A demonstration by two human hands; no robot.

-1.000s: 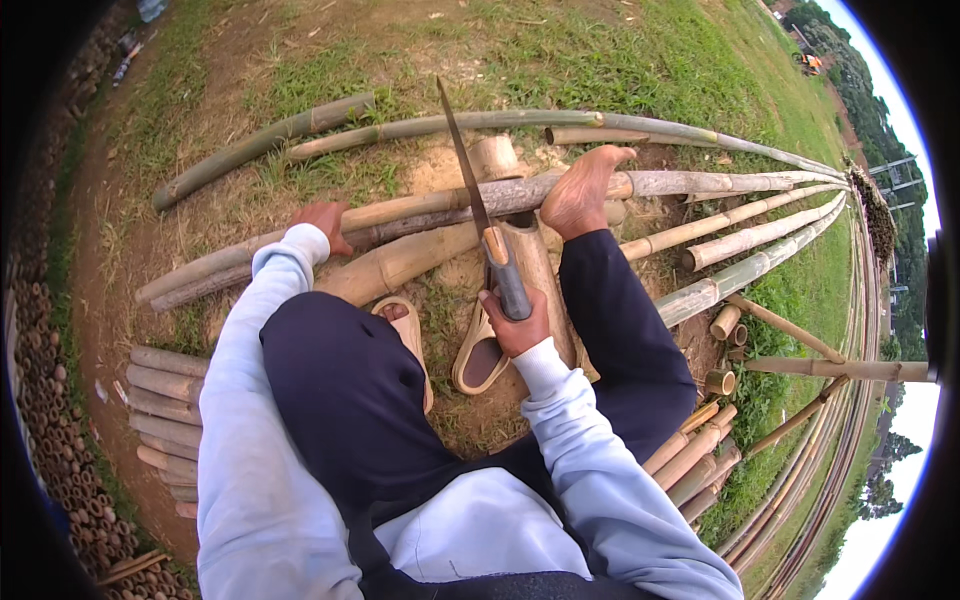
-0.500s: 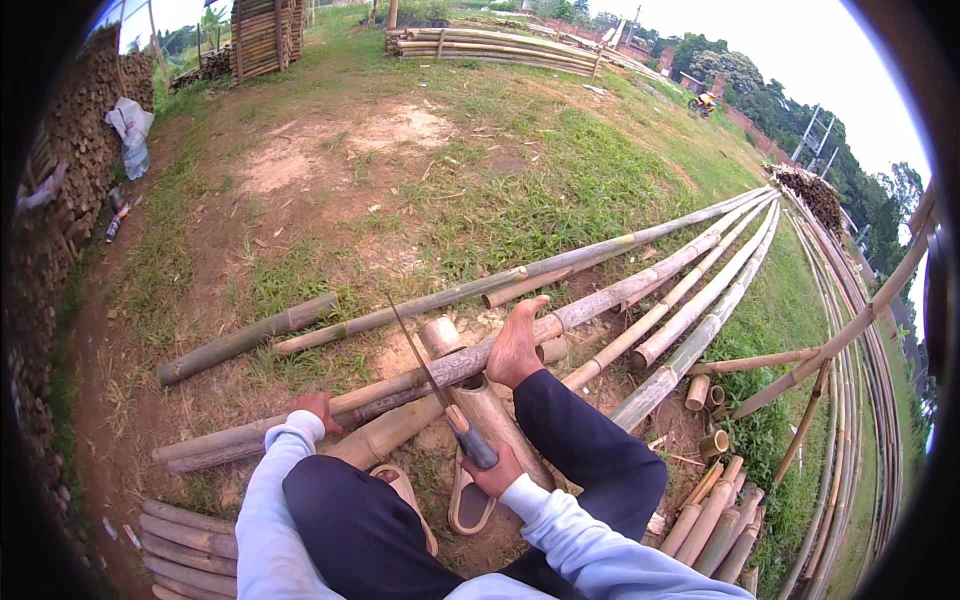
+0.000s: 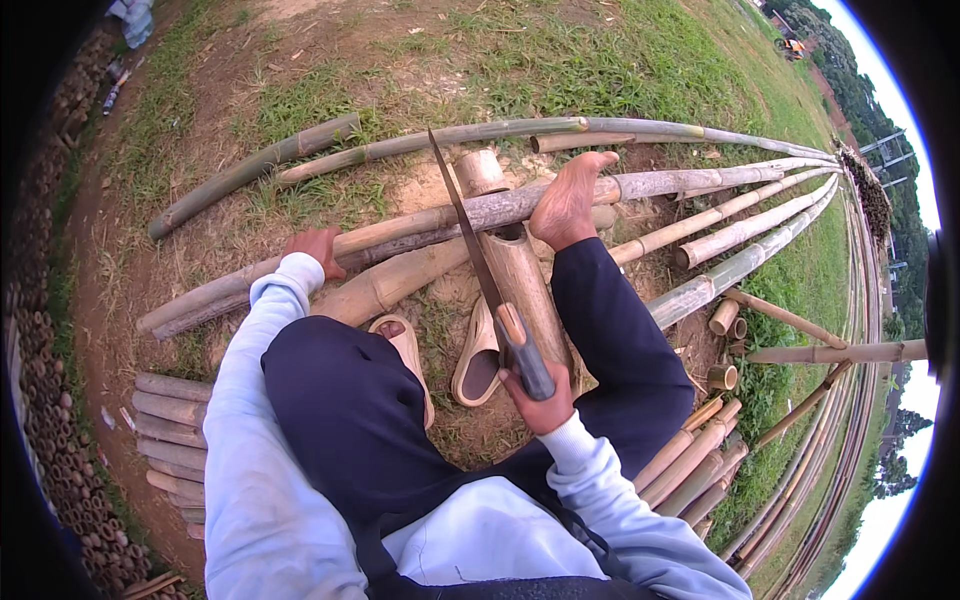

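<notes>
My right hand [image 3: 545, 402] is wrapped around the dark handle of a handsaw [image 3: 477, 246]. The saw's long blade points away from me and crosses a bamboo pole [image 3: 400, 232] lying sideways in front of me. On the left stretch of that pole rests my left hand [image 3: 316, 251], fingers curled over it. My bare right foot [image 3: 574, 200] presses on the pole, right of the blade. Under the pole lies a thick bamboo piece [image 3: 522, 275], its open end by the blade. How deep any cut goes cannot be seen.
Two tan slippers [image 3: 476, 362] lie between my legs, my left foot in one. Several long bamboo poles [image 3: 735, 235] fan off to the right. Short bamboo lengths [image 3: 690, 470] are piled at lower right, others [image 3: 172, 425] at lower left. An upright bamboo stub [image 3: 481, 172] stands beyond the blade.
My view has tipped down and turned, so the scene sits higher and rotated. The saw handle appears drawn back toward me, farther from the pole. Left hand and foot stay on the pole.
</notes>
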